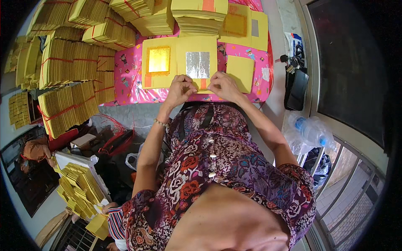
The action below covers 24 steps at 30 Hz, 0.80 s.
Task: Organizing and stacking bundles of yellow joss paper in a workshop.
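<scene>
A yellow sheet of joss paper with a silver foil square (197,65) lies before me on a pink patterned table cover (133,81). At its near edge, my left hand (182,88) pinches the left part with thumb and fingertips. A short way off, my right hand (222,86) has its fingertips closed at the same edge, on the right. Left of the silver sheet and close against it lies yellow paper with a gold foil square (159,60). Folded yellow paper (240,73) rests beside my right hand. My fingers hide part of the near edge.
Tied bundles of yellow paper (69,65) fill the left side. A tall paper stack (199,16) stands behind. At right are keys (292,66), a black case (296,90) and a plastic bottle (309,129). Other people sit at lower left near a paper-covered white table (86,160).
</scene>
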Tool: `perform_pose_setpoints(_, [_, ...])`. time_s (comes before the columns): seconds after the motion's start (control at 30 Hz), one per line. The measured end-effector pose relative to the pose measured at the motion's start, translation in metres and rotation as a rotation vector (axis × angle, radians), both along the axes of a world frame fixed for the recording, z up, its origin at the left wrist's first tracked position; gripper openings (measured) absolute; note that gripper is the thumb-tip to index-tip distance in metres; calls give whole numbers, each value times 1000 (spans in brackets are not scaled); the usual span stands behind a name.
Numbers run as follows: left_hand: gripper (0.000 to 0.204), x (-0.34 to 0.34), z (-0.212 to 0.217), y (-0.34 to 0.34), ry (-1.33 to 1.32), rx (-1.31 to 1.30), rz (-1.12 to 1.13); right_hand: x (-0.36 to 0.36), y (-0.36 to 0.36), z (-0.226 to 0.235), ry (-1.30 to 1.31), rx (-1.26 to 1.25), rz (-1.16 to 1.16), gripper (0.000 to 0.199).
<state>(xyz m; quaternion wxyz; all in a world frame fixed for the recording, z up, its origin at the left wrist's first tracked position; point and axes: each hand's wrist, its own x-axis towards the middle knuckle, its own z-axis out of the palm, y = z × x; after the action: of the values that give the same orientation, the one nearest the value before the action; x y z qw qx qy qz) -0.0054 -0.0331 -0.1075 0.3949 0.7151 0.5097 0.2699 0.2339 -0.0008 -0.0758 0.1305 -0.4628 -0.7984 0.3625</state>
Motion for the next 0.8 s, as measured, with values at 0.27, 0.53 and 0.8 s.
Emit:
perform_pose_setpoints(0.27, [10,1,-6,-1,-45,35,21,-1,0,0,1,-4,-11,17])
perform_pose_setpoints(0.53, [24,2,3,0,51,99,-13,-6,-4,5,-32,91,2,15])
perform_pose_setpoints(0.8, [41,21,36,2,249,312,80,-15,4,41,105,312,-54,31])
